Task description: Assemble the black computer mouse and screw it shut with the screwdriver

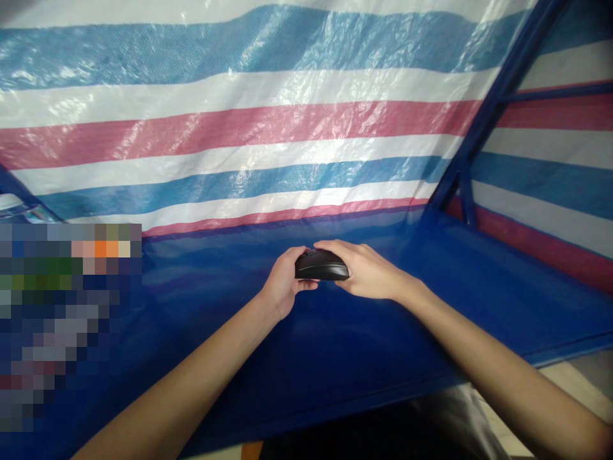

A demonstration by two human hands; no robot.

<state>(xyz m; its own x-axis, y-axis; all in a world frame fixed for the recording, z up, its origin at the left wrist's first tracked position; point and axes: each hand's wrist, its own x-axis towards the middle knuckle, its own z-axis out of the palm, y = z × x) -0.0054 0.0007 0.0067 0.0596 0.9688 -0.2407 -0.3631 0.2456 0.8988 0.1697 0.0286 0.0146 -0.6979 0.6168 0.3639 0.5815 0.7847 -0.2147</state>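
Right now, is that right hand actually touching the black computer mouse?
Touching. The head view shows the right hand wrapped around one end of the black computer mouse, with no gap visible between them.

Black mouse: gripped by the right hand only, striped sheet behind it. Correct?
Not quite: the "right hand only" part is wrong. The head view shows the black mouse held by both hands, the left hand at one end and the right hand at the other. The striped sheet is behind it, as stated.
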